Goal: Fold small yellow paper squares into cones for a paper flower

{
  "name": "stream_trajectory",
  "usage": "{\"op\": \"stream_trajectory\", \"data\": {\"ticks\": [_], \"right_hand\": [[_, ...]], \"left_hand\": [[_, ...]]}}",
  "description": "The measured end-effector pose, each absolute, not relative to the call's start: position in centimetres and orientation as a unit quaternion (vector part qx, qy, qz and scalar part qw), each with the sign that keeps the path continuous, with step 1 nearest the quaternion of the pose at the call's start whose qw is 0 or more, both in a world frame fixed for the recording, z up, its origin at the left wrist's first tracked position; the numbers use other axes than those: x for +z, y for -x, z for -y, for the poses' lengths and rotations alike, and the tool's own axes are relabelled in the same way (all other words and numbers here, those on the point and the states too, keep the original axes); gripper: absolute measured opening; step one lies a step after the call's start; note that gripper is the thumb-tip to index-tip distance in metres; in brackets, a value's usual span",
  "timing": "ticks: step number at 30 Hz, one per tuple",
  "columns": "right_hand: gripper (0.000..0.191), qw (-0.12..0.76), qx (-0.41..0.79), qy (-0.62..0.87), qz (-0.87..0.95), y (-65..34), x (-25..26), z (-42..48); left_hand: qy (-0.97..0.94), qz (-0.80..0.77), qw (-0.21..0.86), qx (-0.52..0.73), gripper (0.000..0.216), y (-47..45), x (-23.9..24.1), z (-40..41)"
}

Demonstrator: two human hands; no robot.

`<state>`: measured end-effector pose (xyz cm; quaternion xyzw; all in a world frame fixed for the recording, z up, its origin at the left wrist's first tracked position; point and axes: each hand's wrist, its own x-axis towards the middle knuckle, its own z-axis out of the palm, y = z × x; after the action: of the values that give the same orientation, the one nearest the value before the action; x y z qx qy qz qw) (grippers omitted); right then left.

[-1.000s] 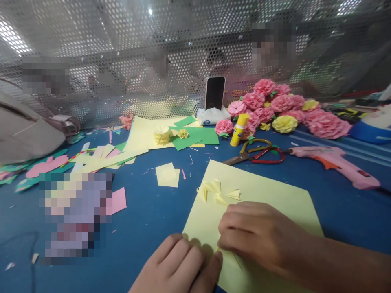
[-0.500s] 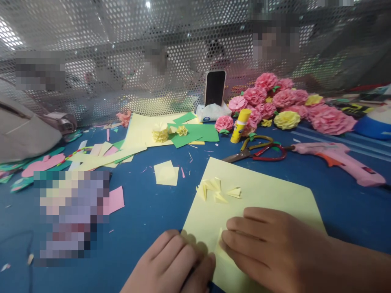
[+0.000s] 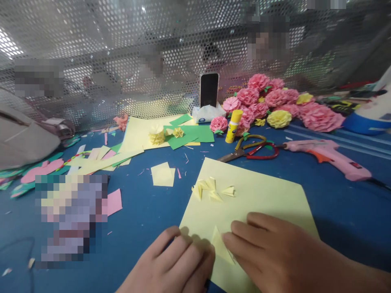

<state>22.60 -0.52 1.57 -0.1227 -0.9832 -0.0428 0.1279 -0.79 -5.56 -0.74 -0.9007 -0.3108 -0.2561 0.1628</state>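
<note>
A small folded piece of pale yellow paper (image 3: pixel 222 248) lies between my two hands, over a large yellow paper sheet (image 3: pixel 262 191). My left hand (image 3: pixel 174 260) is closed, its curled fingertips at the piece's left edge. From the other side, the fingers of my right hand (image 3: pixel 271 252) press together on its right edge. Both thumbs are mostly hidden. Several small folded yellow paper pieces (image 3: pixel 215 191) rest near the sheet's far left corner.
Scissors (image 3: pixel 244 151) and a pink glue gun (image 3: pixel 332 156) lie beyond the sheet. A yellow glue stick (image 3: pixel 233 127) stands before pink paper flowers (image 3: pixel 269 99). A phone (image 3: pixel 209 90) leans upright behind a tissue pack (image 3: pixel 208 114). Paper scraps (image 3: pixel 100 158) lie left.
The hands have drawn slightly apart, and more of the folded yellow paper shows between them. The whole view has shifted a little.
</note>
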Motion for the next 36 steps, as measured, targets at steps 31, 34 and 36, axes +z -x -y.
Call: {"op": "stream_trajectory", "data": {"ticks": [31,34,36], "right_hand": [[0.009,0.109,0.275,0.274,0.915,-21.3,1.3,-2.3],[0.008,0.113,0.275,0.278,0.914,-21.2,1.3,-2.2],[0.008,0.113,0.272,0.281,0.913,-21.2,1.2,-2.1]], "left_hand": [[0.93,0.277,0.101,-0.221,0.028,1.9,-0.8,5.5],[0.932,0.274,0.111,-0.21,0.03,1.9,-0.7,5.4],[0.931,0.274,0.117,-0.209,0.03,1.8,-0.7,5.4]]}}
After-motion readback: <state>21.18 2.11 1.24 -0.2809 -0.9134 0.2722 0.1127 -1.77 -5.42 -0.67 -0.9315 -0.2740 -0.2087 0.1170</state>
